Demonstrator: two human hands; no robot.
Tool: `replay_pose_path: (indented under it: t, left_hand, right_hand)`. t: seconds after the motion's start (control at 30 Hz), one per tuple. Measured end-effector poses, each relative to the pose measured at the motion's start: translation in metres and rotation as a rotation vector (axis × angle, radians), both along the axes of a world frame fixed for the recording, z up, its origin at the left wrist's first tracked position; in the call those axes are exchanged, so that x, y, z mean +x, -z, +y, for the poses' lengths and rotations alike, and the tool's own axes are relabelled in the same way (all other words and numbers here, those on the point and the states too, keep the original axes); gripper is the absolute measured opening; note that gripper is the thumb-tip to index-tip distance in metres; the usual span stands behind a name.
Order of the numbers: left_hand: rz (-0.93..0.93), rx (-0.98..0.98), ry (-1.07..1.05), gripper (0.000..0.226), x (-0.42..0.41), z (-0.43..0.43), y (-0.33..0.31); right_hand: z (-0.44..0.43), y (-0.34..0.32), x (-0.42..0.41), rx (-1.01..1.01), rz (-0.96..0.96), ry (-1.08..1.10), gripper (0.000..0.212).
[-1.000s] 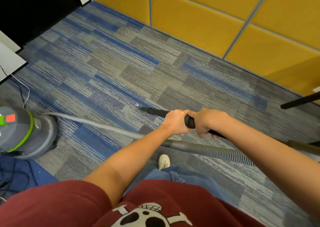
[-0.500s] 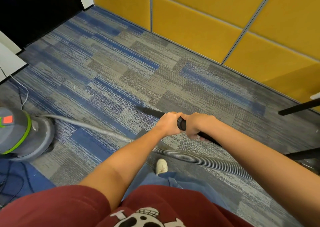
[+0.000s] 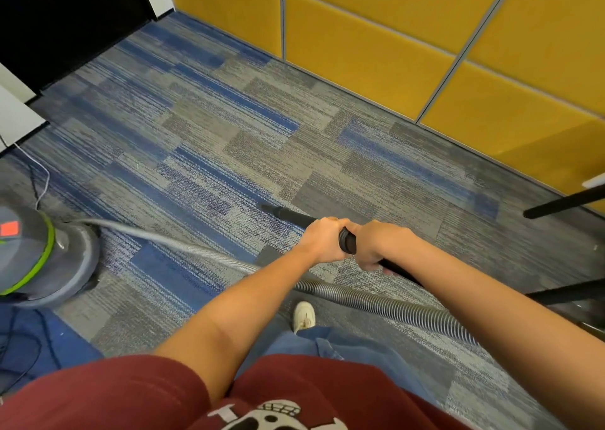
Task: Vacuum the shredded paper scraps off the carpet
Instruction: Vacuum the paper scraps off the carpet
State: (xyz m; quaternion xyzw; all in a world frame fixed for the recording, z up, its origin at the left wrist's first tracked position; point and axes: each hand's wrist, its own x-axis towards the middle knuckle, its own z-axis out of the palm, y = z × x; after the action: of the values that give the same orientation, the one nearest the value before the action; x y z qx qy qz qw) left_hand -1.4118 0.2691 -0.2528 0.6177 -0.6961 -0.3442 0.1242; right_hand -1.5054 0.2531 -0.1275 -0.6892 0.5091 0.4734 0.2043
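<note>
Two hands hold the black wand [image 3: 289, 214] near the middle of the view, close together with a thick collar [image 3: 347, 241] between them. The left hand [image 3: 322, 239] sits forward, its grip closed round the tube. The right hand [image 3: 376, 246] sits just behind the collar, its grip also wrapped round the wand, fingers curled underneath. From the hands the wand slants toward 10 o'clock, and its narrow tip lies low over the carpet [image 3: 229, 128]; whether the tip touches the pile cannot be told. Paper scraps are too small to make out on the blue-and-grey tiles. The ribbed grey hose [image 3: 393, 305] runs from the grey, green-banded vacuum [image 3: 32, 259], which stands at 9 o'clock at the edge of the view, passes under both forearms and goes out toward 4 o'clock. A white cable [image 3: 44, 180] trails on the carpet at the vacuum's 12 o'clock. Yellow panels [image 3: 360, 56] line the wall from 12 to 3 o'clock. Two black bars [image 3: 563, 202] reach in at 3 o'clock. A white shoe [image 3: 304, 315] stands at 6 o'clock of the hands, just on the near side of the hose.
</note>
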Motion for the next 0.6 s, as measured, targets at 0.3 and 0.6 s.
replay_pose_path:
  t: [0.3,0.6]
  left_hand:
    - [0.03,-0.004,-0.088,0.031,0.01,0.014,0.001]
    - [-0.03,0.03,-0.111,0.029,0.043,0.016,0.008]
  right_hand:
    - [0.007,0.002,0.009,-0.058,-0.102,-0.075,0.079]
    - [0.014,0.023,0.03,-0.06,-0.305,-0.031,0.076]
